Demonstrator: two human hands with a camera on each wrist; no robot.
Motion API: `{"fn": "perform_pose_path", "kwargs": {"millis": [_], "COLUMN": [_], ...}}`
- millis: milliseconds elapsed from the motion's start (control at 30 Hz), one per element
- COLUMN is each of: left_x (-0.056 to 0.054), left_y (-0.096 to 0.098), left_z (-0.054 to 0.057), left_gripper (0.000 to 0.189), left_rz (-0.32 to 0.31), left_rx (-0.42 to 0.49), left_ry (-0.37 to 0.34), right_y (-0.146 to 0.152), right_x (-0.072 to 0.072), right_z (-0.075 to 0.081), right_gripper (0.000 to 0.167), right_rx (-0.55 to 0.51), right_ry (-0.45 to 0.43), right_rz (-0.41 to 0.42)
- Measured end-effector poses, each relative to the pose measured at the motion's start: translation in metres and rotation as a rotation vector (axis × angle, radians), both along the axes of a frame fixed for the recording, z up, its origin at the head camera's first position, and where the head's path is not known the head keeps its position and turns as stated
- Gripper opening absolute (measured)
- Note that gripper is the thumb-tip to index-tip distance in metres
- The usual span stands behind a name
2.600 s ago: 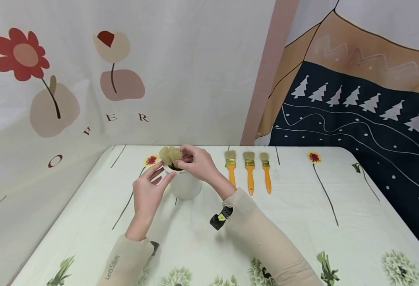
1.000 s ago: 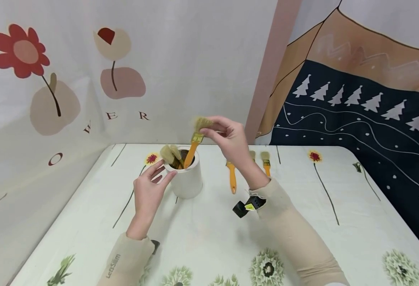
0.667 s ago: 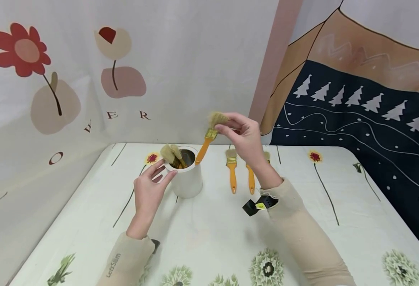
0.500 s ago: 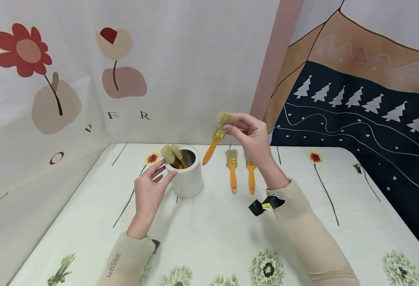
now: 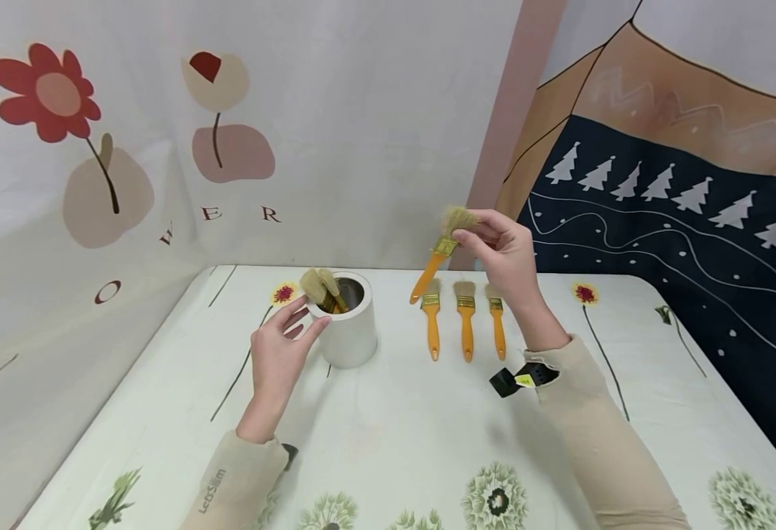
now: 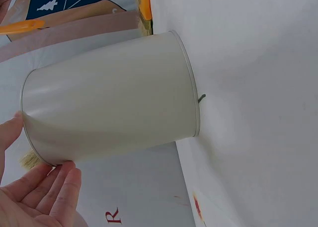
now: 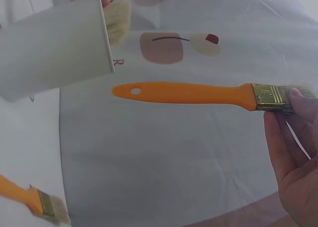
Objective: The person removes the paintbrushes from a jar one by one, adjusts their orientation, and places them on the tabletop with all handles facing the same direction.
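My right hand (image 5: pixel 509 254) pinches a paintbrush (image 5: pixel 430 274) near its bristles and metal band. The brush hangs in the air, tilted, its orange handle pointing down and left, to the right of a white can (image 5: pixel 351 342). In the right wrist view that same paintbrush (image 7: pixel 184 93) lies across the picture. The fingers and thumb of my left hand (image 5: pixel 280 357) hold the can at its rim, which the left wrist view shows from the side of the can (image 6: pixel 109 95). Brushes (image 5: pixel 322 287) stand bristles up inside the can, leaning left; their handles are mostly hidden.
On the white flowered cloth (image 5: pixel 388 434), three orange-handled paintbrushes lie side by side right of the can: a left brush (image 5: pixel 432 324), a middle brush (image 5: pixel 466 324) and a narrower right brush (image 5: pixel 497 324). A printed curtain (image 5: pixel 361 132) hangs behind the table.
The right hand has lifted a paintbrush up out of the can and carried it to the right. The left hand has stayed at the can's rim, and the can stands in place.
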State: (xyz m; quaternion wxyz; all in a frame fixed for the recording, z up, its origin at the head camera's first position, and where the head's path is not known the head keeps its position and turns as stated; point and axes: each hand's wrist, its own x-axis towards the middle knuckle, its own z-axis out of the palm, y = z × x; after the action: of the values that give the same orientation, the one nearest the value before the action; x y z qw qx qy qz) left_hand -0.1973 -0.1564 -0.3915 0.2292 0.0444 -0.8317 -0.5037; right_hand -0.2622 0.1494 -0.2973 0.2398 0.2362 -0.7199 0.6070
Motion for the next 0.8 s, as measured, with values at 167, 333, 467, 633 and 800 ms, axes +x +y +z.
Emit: {"fn": "perform_pose_path", "kwargs": {"millis": [167, 333, 467, 633, 800], "left_x": [0.001, 0.000, 0.001, 0.000, -0.001], "left_y": [0.000, 0.000, 0.000, 0.000, 0.000], "left_z": [0.000, -0.001, 0.000, -0.001, -0.001], "left_gripper": [0.053, 0.052, 0.052, 0.052, 0.052], "left_rz": [-0.002, -0.001, 0.000, 0.002, 0.002], "left_rx": [0.005, 0.009, 0.013, 0.013, 0.011], "left_ry": [-0.003, -0.011, -0.015, -0.012, -0.010], "right_y": [0.011, 0.022, 0.029, 0.037, 0.045], "right_x": [-0.001, -0.001, -0.002, -0.004, -0.006], "right_z": [-0.001, -0.003, -0.004, -0.005, -0.006], "right_gripper": [0.026, 0.025, 0.026, 0.027, 0.029], "right_rx": [0.011, 0.034, 0.064, 0.072, 0.085], "right_ry": [0.002, -0.022, -0.039, -0.055, -0.072], "right_rz": [-0.023, -0.061, -0.087, -0.096, -0.126]}}
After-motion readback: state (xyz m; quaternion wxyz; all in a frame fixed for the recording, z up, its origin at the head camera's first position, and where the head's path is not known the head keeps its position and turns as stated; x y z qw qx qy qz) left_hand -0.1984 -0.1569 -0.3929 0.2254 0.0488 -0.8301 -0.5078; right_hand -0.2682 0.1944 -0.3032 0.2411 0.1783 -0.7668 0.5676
